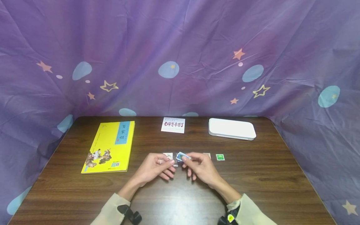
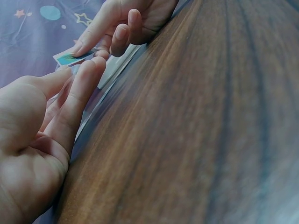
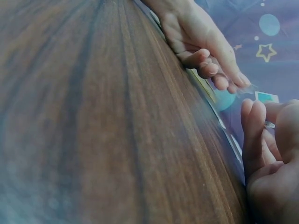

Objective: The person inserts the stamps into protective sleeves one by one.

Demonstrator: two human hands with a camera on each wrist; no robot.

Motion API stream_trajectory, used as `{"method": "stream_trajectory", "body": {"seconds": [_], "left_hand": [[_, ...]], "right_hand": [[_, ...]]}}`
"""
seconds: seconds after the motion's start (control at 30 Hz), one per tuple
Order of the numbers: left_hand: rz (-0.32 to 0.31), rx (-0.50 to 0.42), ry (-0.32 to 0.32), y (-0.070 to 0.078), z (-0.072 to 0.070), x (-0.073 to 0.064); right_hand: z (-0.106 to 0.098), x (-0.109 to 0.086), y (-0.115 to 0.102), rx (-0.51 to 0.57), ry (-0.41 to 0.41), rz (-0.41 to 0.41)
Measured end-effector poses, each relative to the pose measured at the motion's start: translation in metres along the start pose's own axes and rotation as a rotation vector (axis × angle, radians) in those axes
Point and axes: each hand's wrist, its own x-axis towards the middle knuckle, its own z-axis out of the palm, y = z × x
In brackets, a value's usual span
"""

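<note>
My right hand (image 1: 203, 168) pinches a small blue stamp (image 1: 183, 156) with a pale toothed border between thumb and fingers, above the table. Facing it, my left hand (image 1: 156, 168) pinches a small piece of clear plastic (image 3: 247, 89) between thumb and index finger, close to the stamp. In the left wrist view the stamp (image 2: 70, 59) shows a blue-green picture, partly under the right thumb. Behind the hands lie more stamps in a row: a whitish one (image 1: 168, 154), a beige one (image 1: 207, 154) partly hidden by the right hand, and a green one (image 1: 220, 157).
A yellow book (image 1: 112, 150) lies on the left of the brown wooden table (image 1: 180, 200). Toward the back edge are a white card (image 1: 172, 125) with red writing and a white flat case (image 1: 232, 128). A purple curtain (image 1: 180, 40) surrounds the table's back and sides.
</note>
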Motion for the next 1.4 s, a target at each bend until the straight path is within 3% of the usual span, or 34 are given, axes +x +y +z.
{"method": "stream_trajectory", "body": {"seconds": [0.7,1.4], "left_hand": [[0.006,0.004,-0.01,0.0019,-0.0004,-0.0013],[-0.007,0.007,-0.005,0.0005,-0.0006,-0.0003]], "right_hand": [[0.0007,-0.0008,-0.0011,-0.049,-0.006,-0.014],[0.0019,-0.0009,-0.003,-0.107,-0.052,0.036]]}}
